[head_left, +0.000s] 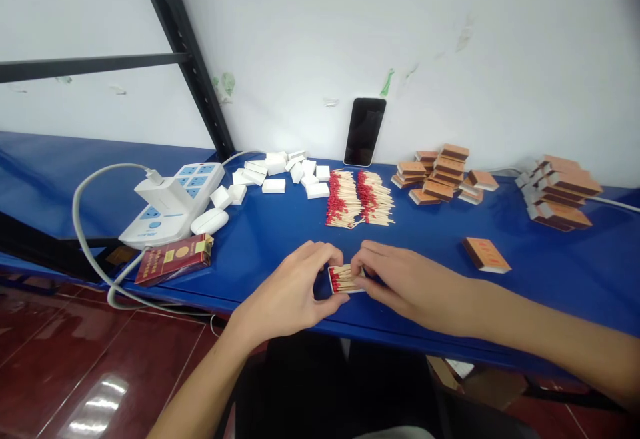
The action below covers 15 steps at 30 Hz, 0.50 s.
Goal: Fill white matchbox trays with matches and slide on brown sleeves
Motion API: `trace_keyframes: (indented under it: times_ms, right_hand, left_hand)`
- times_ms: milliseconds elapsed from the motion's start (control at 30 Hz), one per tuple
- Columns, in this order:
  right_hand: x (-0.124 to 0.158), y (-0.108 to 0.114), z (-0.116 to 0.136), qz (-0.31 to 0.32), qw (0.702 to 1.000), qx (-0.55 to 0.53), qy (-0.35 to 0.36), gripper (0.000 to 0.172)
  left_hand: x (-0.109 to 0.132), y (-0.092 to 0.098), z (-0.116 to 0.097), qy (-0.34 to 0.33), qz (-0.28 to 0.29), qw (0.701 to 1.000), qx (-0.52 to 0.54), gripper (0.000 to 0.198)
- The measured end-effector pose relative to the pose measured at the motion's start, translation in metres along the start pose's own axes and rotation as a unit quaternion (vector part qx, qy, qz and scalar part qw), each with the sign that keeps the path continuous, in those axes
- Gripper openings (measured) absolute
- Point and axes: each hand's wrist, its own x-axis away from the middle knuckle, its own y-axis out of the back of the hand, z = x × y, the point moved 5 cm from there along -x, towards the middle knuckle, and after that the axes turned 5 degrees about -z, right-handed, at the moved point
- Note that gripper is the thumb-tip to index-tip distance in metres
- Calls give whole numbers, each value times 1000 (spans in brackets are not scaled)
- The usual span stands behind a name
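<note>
A small white matchbox tray point(332, 290) filled with red-tipped matches point(343, 279) lies near the front edge of the blue table. My left hand point(295, 285) grips the tray's left part between thumb and curled fingers. Over the right end, my right hand point(400, 279) has its fingers closed on the matches; its fingertips hide that end of the tray. Just beyond my hands lie two heaps of loose matches, a left heap point(343, 200) and a right heap point(376, 199), with red heads to the left. One orange matchbox point(486, 255) lies to the right of my right hand.
White trays point(274, 187) are scattered at the back left. Orange matchboxes are piled in a nearer stack point(445, 172) and a farther-right stack point(565, 189). A phone point(365, 132) leans on the wall. A power strip point(173, 205), white mouse point(209, 221) and red packet point(175, 259) occupy the left.
</note>
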Motion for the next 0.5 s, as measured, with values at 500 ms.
trace_keyframes:
  times_ms: [500]
  right_hand:
    - [-37, 11, -70, -7, 992, 124, -38, 20]
  left_hand:
    - [-57, 21, 34, -27, -20, 989, -141, 20]
